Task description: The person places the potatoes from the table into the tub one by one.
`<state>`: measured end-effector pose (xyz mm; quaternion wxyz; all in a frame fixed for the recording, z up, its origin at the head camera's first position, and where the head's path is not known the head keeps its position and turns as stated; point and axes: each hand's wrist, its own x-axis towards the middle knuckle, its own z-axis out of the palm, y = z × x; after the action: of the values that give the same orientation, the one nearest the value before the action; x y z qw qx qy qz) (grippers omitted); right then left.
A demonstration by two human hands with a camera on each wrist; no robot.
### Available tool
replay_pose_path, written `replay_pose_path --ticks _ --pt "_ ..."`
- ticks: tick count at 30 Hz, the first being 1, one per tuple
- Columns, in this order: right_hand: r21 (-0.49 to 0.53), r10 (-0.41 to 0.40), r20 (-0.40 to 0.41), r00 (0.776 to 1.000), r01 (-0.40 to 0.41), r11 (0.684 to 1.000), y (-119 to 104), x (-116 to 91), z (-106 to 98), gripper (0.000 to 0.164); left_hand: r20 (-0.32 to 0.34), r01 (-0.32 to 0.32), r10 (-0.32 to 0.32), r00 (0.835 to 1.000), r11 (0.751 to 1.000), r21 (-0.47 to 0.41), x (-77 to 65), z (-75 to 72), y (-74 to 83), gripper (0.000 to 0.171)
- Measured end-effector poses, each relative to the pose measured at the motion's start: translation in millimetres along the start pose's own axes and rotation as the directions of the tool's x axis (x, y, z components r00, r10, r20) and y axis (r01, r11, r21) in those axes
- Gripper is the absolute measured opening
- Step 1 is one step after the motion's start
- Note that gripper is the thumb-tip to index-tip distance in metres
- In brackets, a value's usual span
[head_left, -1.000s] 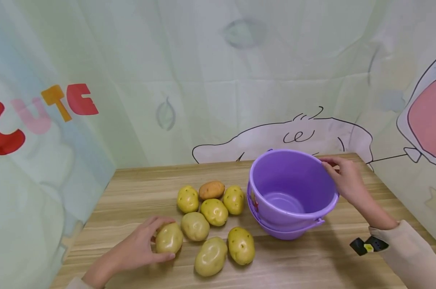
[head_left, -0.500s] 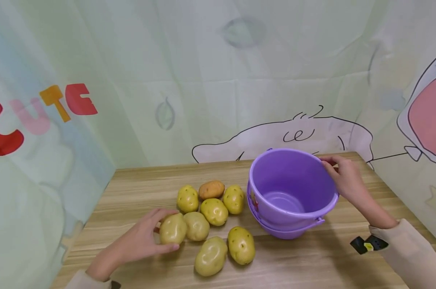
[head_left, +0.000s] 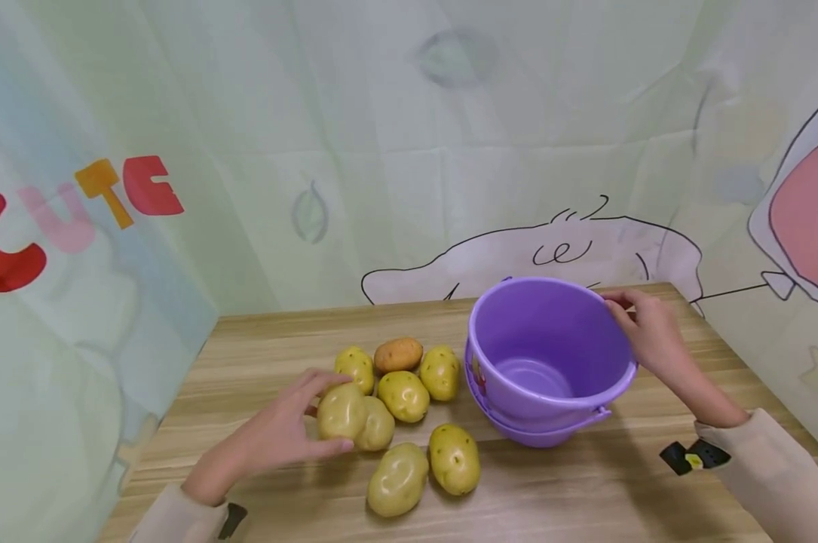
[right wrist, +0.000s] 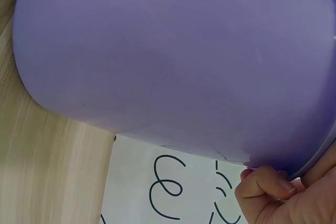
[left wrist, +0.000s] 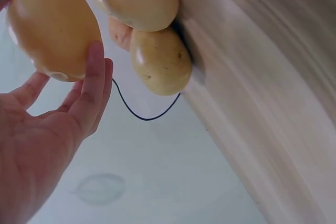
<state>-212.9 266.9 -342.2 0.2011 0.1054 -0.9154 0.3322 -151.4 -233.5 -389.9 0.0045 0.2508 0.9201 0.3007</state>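
Observation:
My left hand grips a pale potato between thumb and fingers. In the left wrist view that potato is held off the table. Seen from the head, it partly covers another pale potato behind it. At the right, my right hand pinches the rim of a purple bucket, which stands upright with nothing inside. The right wrist view has the bucket's outer wall filling most of it, with curled fingers at the rim.
Yellow potatoes and a browner orange one lie grouped left of the bucket. Nearer the front are a pale potato and a yellow one. A printed curtain hangs behind the wooden table.
My left hand has lifted the pale potato and carried it to the right and away from me, over its neighbour. My right hand and the bucket have stayed in place.

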Motion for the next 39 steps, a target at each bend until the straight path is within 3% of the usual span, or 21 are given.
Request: replay_pose_path --ticks 21,39 --pt "-0.012 0.002 -0.013 1.0 -0.002 1.0 -1 1 0 0.021 -0.026 -0.182 0.181 0.983 0.982 -0.05 44.0 -6.5 25.8 0.079" --pt "0.004 -0.012 -0.031 0.999 0.012 1.0 -1 -1 3 0.021 -0.073 -0.279 0.271 0.96 0.946 -0.166 72.6 -13.1 35.9 0.075"
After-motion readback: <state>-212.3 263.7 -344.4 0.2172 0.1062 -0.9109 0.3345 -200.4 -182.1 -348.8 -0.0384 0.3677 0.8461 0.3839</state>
